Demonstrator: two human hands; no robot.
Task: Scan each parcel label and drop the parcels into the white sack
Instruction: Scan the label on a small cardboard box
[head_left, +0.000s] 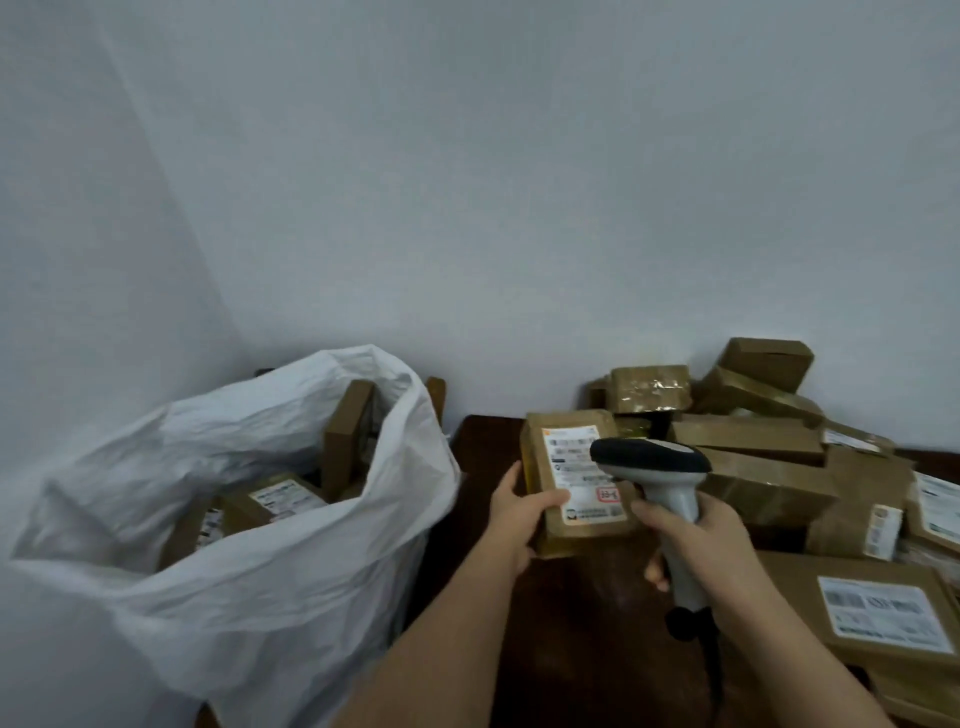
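My left hand (519, 512) grips a brown cardboard parcel (558, 441) by its lower left edge, tilted so its white label (576, 467) faces up. My right hand (701, 540) holds a grey handheld scanner (654, 462) by the handle, its dark head just over the right side of the label. The white sack (270, 561) stands open at the left, with several brown parcels inside.
A pile of several brown parcels (769, 452) covers the right and back of the dark wooden table (483, 441). A flat labelled box (872, 608) lies nearest at the right. White walls meet in a corner behind the sack. The scanner's cable hangs below my right hand.
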